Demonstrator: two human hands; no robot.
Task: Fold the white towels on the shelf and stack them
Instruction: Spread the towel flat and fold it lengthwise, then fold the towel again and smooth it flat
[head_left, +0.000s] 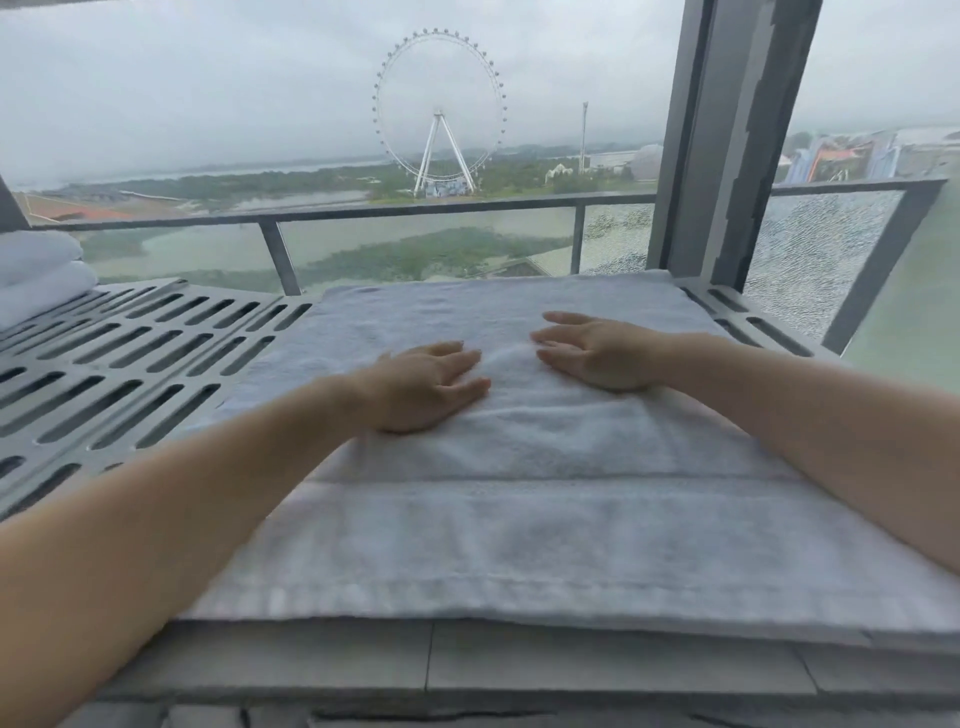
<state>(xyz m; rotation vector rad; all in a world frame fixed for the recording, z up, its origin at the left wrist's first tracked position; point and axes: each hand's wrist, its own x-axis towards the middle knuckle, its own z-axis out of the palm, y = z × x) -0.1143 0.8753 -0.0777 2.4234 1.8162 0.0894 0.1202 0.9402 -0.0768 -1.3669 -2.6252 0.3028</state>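
A white towel (519, 519) lies spread flat on the grey slotted shelf (130, 364), covering its middle and right part. It looks folded into layers, with a hem band across the near part. My left hand (426, 384) rests palm down on the towel's middle, fingers straight. My right hand (597, 353) lies flat on it just to the right, fingers pointing left toward the other hand. A small gap separates the fingertips. Two folded white towels (36, 275) are stacked at the shelf's far left edge.
Bare slotted shelf surface shows on the left between the stack and the spread towel. Behind the shelf is a window with a dark frame post (727, 135) at right and a balcony railing (363, 213) outside. The shelf's front lip (467, 665) runs along the bottom.
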